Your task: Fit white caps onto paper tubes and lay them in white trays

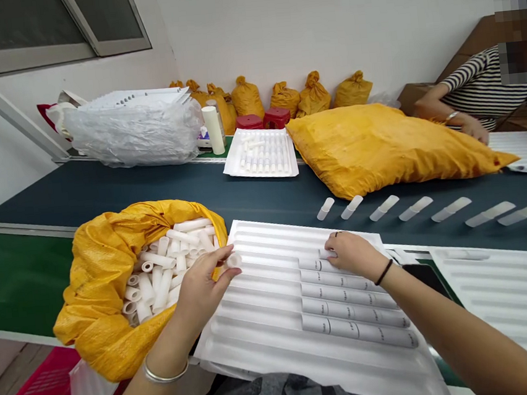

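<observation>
My left hand (209, 280) holds a short translucent tube (234, 261) between thumb and fingers, over the left edge of a white ridged tray (256, 310). At the tray's far right part, my right hand (350, 252) pinches the end of a white tube (325, 253). Nearer to me, several white tubes with printed marks (339, 308) lie side by side in the tray's grooves. Left of the tray stands an open yellow sack (99, 281) full of loose white tubes (160, 282).
A closed yellow sack (379, 143) and a row of translucent tubes (414, 208) lie on the dark belt (263, 197). Further back are a filled tray (236, 156) and a plastic-wrapped stack (136, 132). Another person's hand (474, 129) rests at the right, beyond the sack.
</observation>
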{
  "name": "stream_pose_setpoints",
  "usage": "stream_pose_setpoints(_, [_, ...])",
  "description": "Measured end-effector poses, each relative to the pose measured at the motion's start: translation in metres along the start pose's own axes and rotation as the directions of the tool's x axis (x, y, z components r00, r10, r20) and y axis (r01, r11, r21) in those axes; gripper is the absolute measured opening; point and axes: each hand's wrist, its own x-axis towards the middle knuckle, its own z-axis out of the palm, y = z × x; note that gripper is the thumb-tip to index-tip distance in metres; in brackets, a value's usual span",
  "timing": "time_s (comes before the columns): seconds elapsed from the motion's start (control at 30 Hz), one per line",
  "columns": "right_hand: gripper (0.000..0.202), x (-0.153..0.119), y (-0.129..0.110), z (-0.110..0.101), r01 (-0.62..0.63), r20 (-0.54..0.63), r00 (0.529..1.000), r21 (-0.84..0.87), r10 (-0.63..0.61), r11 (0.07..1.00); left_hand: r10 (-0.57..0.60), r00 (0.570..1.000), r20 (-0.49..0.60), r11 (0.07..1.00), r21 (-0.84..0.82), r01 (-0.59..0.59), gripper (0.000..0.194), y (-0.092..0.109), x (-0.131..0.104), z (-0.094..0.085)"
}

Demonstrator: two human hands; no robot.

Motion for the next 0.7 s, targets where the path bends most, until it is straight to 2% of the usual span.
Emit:
stream_pose_setpoints(0.07, [0.016,-0.004,-0.005,-0.006,-0.004,-0.067,0.998,-0.002,0.003,1.0,-0.093,0.996,-0.007,0.971,-0.223,0.089,0.036,0.009,-0.001,0.01])
stream_pose_setpoints(0.1, [0.02,-0.007,-0.01,-0.009,0.005,-0.104,0.995,0.041,0.0,0.999,-0.132,0.991,0.0,0.922,-0.367,0.123,0.035,0.014,-0.001,0.015])
stream_pose_setpoints(0.17, [0.024,-0.015,-0.026,-0.014,0.077,-0.147,0.988,0.269,-0.038,0.96,-0.195,0.981,0.024,0.738,-0.655,0.163,0.04,0.025,0.0,0.023])
stream_pose_setpoints(0.2, [0.025,-0.019,-0.036,-0.015,0.132,-0.149,0.986,0.441,-0.072,0.888,-0.229,0.973,0.043,0.622,-0.762,0.18,0.046,0.031,0.001,0.026])
stream_pose_setpoints(0.27, [0.03,-0.028,-0.056,-0.017,0.193,-0.133,0.981,0.749,-0.142,0.634,-0.285,0.954,0.088,0.429,-0.879,0.209,0.059,0.039,0.002,0.031])
stream_pose_setpoints(0.33, [0.035,-0.034,-0.072,-0.017,0.183,-0.128,0.98,0.88,-0.152,0.438,-0.318,0.939,0.129,0.351,-0.904,0.244,0.056,0.042,0.002,0.035])
stream_pose_setpoints(0.37, [0.036,-0.036,-0.077,-0.017,0.193,-0.149,0.979,0.896,-0.138,0.401,-0.327,0.934,0.142,0.358,-0.896,0.261,0.049,0.041,0.002,0.036])
stream_pose_setpoints(0.4, [0.035,-0.037,-0.08,-0.017,0.226,-0.19,0.973,0.885,-0.127,0.408,-0.332,0.932,0.142,0.391,-0.879,0.273,0.043,0.039,0.001,0.036])
stream_pose_setpoints(0.5, [0.033,-0.037,-0.079,-0.021,0.402,-0.356,0.914,0.726,-0.195,0.558,-0.327,0.938,0.112,0.536,-0.795,0.282,0.034,0.027,-0.003,0.037])
stream_pose_setpoints(0.57, [0.036,-0.037,-0.075,-0.023,0.481,-0.415,0.87,0.6,-0.265,0.639,-0.319,0.944,0.086,0.59,-0.761,0.269,0.035,0.02,-0.005,0.037])
stream_pose_setpoints(0.7, [0.04,-0.038,-0.071,-0.029,0.513,-0.464,0.84,0.514,-0.28,0.688,-0.298,0.951,0.087,0.632,-0.728,0.265,0.038,0.021,-0.006,0.036])
